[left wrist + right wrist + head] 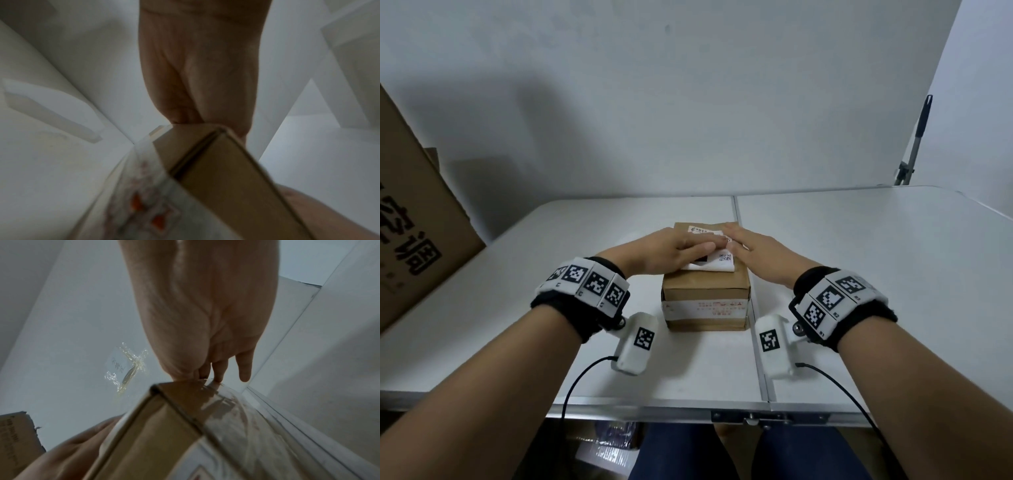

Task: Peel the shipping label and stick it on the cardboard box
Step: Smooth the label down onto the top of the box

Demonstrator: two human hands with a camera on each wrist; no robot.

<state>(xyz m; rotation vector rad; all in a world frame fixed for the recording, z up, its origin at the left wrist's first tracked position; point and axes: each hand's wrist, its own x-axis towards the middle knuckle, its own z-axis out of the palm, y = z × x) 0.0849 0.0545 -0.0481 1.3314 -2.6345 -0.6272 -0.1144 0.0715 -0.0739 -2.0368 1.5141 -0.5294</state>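
Note:
A small brown cardboard box [706,297] stands in the middle of the white table [859,274]. A white shipping label [717,261] with printed codes lies flat on its top. My left hand [674,249] rests on the label's left part, fingers straight and pointing right. My right hand [753,248] lies flat on the box top's right side, fingers straight, tips near the left fingers. The left wrist view shows my palm [201,73] above the box corner [216,162]. In the right wrist view my fingers [243,368] reach over the box edge [185,402].
A large printed cardboard carton [417,219] leans at the table's left edge. A seam [744,274] splits the table just right of the box. A metal pole [916,137] stands at the far right. Wrist camera cables [582,377] hang over the front edge.

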